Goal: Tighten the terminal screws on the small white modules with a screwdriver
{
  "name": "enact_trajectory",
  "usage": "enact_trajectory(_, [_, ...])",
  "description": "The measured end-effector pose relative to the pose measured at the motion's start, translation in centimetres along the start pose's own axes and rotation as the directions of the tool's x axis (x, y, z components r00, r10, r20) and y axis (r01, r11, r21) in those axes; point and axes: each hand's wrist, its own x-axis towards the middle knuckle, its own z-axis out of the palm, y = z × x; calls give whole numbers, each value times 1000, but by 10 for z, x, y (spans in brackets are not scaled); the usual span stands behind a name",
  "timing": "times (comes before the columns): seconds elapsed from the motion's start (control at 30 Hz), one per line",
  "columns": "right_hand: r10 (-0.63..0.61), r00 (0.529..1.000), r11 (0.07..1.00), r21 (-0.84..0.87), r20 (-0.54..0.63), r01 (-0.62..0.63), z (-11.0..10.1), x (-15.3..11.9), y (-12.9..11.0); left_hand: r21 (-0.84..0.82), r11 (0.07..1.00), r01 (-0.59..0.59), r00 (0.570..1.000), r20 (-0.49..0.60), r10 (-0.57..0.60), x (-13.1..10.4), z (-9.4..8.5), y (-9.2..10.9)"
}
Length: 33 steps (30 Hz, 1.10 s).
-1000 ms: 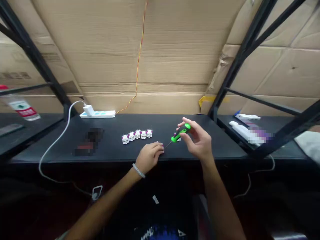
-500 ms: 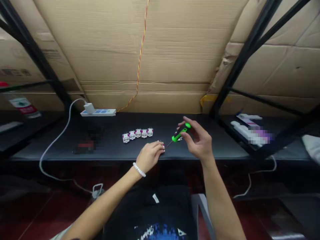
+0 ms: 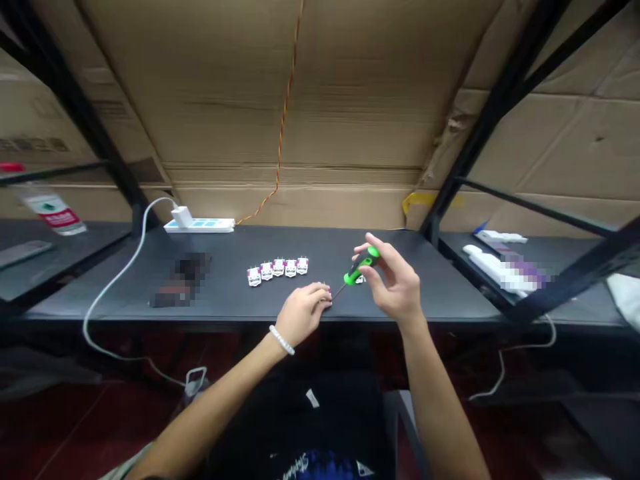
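Observation:
A green and black screwdriver [image 3: 361,265] is held in my right hand [image 3: 395,280], its fingers round the handle and its shaft slanting down to the left. The tip meets a small white and purple part [image 3: 329,294], which my left hand [image 3: 303,310] pinches near the table's front edge; fingers cover most of it. Behind my left hand, several similar white and purple parts [image 3: 279,267] lie in a slightly curved row. Another small white piece [image 3: 360,279] shows partly behind the screwdriver.
On the dark table [image 3: 225,293] are a white power strip [image 3: 200,225] with a cable and a blurred dark object [image 3: 183,280] at left. A bottle [image 3: 57,210] stands far left. White items [image 3: 495,267] lie right, beyond a black frame post [image 3: 463,127].
The view has shifted slightly and its lighting differs. My right hand and the screwdriver handle have turned a little; my left hand still pinches the part.

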Motion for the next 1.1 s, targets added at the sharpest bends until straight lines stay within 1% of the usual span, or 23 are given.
enact_trajectory(0.1, [-8, 1000, 1000, -10, 1, 8, 1, 3, 1, -25, 999, 26, 1000, -10, -27, 1, 0, 2])
enact_trajectory(0.2, [-30, 999, 999, -27, 40, 31, 1, 11, 1, -45, 998, 53, 998, -11, -54, 2, 0, 3])
enact_trajectory(0.3, [-18, 991, 999, -25, 135, 21, 0, 21, -2, -60, 996, 69, 997, -14, -70, 3, 0, 4])
enact_trajectory(0.4, [27, 970, 999, 17, 242, -32, -1, 28, -7, -73, 995, 70, 997, -23, -72, 3, 2, 3])
enact_trajectory(0.47, [60, 956, 996, 49, 286, -77, -1, 32, -9, -79, 995, 68, 997, -24, -70, 3, 2, 3])
enact_trajectory(0.5, [69, 954, 994, 58, 291, -90, 0, 33, -9, -83, 994, 67, 997, -23, -69, 3, 2, 3])
enact_trajectory(0.57, [64, 963, 996, 39, 260, -77, 2, 35, -7, -91, 993, 72, 997, -18, -74, 3, 2, 2])
enact_trajectory(0.6, [48, 974, 999, 8, 223, -51, 3, 36, -6, -96, 993, 74, 997, -15, -76, 3, 3, 2])
enact_trajectory(0.7, [-47, 996, 990, -127, 81, 57, 8, 37, 0, -116, 991, 65, 998, -7, -66, 3, 3, 0])
enact_trajectory(0.77, [-96, 995, 978, -183, 40, 102, 12, 35, 2, -124, 991, 59, 998, -8, -60, 3, 4, -2])
enact_trajectory(0.83, [-87, 994, 987, -134, 59, 94, 16, 32, 4, -127, 990, 63, 998, -9, -64, 3, 4, -3])
enact_trajectory(0.9, [-32, 993, 999, 13, 114, 31, 21, 30, 4, -133, 989, 66, 998, -2, -67, 3, 2, -3])
enact_trajectory(0.97, [22, 993, 992, 122, 112, -36, 26, 28, 4, -140, 988, 62, 998, 21, -60, 3, -1, -3])
enact_trajectory(1.0, [33, 996, 992, 118, 80, -42, 28, 28, 5, -142, 988, 59, 998, 32, -55, 4, -3, -3])
enact_trajectory(1.03, [26, 999, 997, 74, 28, -28, 30, 29, 5, -143, 988, 57, 998, 38, -53, 4, -4, -3])
enact_trajectory(1.1, [-24, 997, 997, -71, -69, 19, 31, 31, 5, -140, 988, 59, 998, 37, -54, 4, -5, -3])
